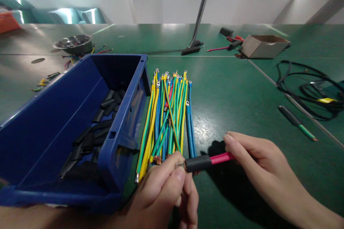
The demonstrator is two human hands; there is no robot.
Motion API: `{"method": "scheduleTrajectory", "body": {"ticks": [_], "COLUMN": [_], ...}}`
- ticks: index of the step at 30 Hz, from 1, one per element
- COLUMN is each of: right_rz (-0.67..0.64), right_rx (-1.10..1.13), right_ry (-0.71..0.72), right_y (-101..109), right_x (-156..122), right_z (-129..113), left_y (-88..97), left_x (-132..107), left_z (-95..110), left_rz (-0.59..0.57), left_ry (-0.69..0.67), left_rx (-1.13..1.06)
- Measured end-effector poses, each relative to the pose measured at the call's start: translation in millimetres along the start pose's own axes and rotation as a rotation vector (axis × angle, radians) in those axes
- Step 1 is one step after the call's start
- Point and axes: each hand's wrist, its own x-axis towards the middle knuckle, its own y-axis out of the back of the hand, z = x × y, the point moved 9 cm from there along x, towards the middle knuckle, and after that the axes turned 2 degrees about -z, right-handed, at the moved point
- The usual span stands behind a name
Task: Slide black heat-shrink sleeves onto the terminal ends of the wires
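Note:
My left hand [168, 186] pinches a metal lug [180, 165] between thumb and finger. A short black sleeve [198, 163], which looks like heat-shrink tubing, sits around the cable beside the lug. My right hand [258, 168] is closed on the red cable [221, 157] that comes out of the sleeve's other end. Beyond my left hand lies a bundle of yellow, green and blue cables [153, 121], many with ring lugs at their far ends. Bare copper strands [157, 160] show at some near ends.
A blue bin [133, 94] on the left holds several black sleeves [87, 139]. Behind it stands a metal bowl [73, 44]. To the right are a green-and-black piece of cable [298, 123], coiled black cable [295, 75] and a cardboard box [264, 47]. A stand base [190, 50] is at the back.

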Motion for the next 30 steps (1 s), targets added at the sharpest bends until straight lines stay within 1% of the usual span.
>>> {"method": "scheduleTrajectory", "body": {"ticks": [6,9,12,15,17,19,25,27,30], "right_rz": [0.051,0.039,0.025,0.029,0.032,0.034,0.004,0.014,0.033], "right_rx": [-0.010,0.004,0.012,0.007,0.006,0.008,0.019,0.026,0.044], "right_ry": [-0.018,-0.005,0.013,0.027,0.032,0.044,0.114,0.112,0.089], "right_y": [4.8,5.2,4.7,4.9,5.0,5.6,6.0,7.5,9.3], "right_x": [-0.6,0.3,1.0,1.9,2.5,2.5,-0.8,-0.9,0.9], "right_z": [7.3,4.0,-0.3,-2.7,-3.3,-4.3,-10.8,-10.6,-7.8], "left_y": [13.6,13.8,14.1,10.8,8.0,7.6,11.9,9.2,4.5], "left_x": [-4.7,-6.4,-6.4,-4.2,-2.7,-2.1,-2.2,0.1,5.6], "left_z": [-13.5,-15.1,-12.5,-8.6,-6.5,-5.5,-8.9,-8.4,-4.2], "left_rz": [0.140,0.153,0.170,0.135,0.098,0.084,0.142,0.130,0.101], "left_ry": [0.103,0.123,0.137,0.144,0.140,0.130,0.107,0.073,-0.018], "left_rx": [-0.140,-0.151,-0.124,-0.103,-0.103,-0.114,-0.161,-0.163,-0.188]}}
